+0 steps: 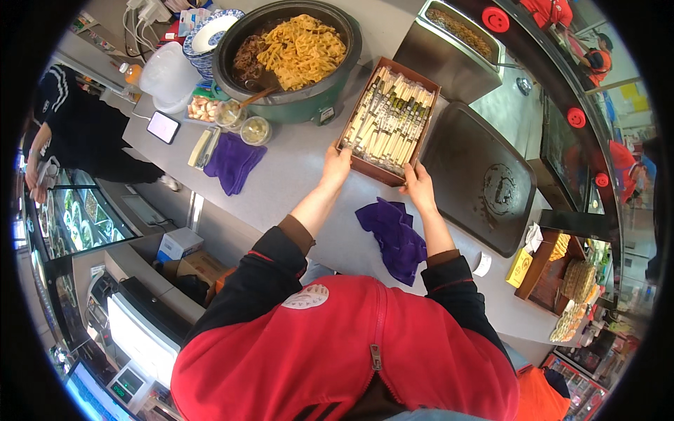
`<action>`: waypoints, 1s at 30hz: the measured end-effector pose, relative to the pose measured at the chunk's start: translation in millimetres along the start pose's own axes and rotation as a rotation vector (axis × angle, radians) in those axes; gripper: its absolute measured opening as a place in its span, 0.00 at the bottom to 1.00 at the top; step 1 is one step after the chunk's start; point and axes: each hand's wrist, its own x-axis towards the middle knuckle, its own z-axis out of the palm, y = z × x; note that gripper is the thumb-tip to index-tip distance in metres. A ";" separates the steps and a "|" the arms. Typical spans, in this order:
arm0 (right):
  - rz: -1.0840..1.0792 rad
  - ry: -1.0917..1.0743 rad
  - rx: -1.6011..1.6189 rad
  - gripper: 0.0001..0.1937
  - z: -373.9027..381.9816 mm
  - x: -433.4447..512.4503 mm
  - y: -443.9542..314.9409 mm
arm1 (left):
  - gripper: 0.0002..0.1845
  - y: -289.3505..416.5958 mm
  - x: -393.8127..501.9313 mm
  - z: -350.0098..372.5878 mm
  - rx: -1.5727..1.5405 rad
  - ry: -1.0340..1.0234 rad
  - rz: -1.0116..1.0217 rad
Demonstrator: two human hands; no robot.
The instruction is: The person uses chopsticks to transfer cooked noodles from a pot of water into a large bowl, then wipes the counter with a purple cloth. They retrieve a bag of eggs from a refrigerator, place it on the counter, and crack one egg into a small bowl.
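Note:
A brown open box [397, 178] full of wrapped disposable chopsticks [389, 118] is in front of me at the counter's far side. My left hand [336, 163] grips its near left corner, and my right hand [418, 185] grips the near right corner. Close below my right hand lies a crumpled purple cloth [395, 239] on the grey counter [310, 152]. Just right of the box is a dark tray [468, 158] with a wet patch on it. Whether the box rests on the counter or is slightly raised, I cannot tell.
Beyond my left hand stands a green electric pot [284, 108] of noodles and meat. A second purple cloth [234, 163], a phone [163, 127] and small tubs [256, 130] lie leftward. A steel food container [447, 66] stands behind the tray. Another person [84, 126] is at far left.

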 end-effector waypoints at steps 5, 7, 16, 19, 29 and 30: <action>0.005 0.032 -0.069 0.22 8.0 -0.6 -7.4 | 0.26 5.7 7.3 -9.1 0.005 0.013 0.002; 0.025 0.046 -0.087 0.22 11.8 1.6 -10.8 | 0.26 8.3 8.9 -10.0 -0.013 0.049 0.007; -0.200 0.171 -0.223 0.33 9.7 -46.5 29.6 | 0.43 -10.7 -8.0 -27.2 0.000 0.085 0.046; -0.371 -0.098 -0.838 0.36 1.9 -111.0 61.6 | 0.32 -21.3 -45.3 -30.0 -0.009 0.147 0.185; -0.524 -0.196 -0.680 0.26 -18.0 -181.2 134.1 | 0.18 -53.1 -171.1 141.7 0.407 -1.017 0.090; -0.532 -0.171 -0.611 0.23 -23.3 -185.8 138.9 | 0.18 -55.5 -180.1 163.6 0.436 -1.048 0.013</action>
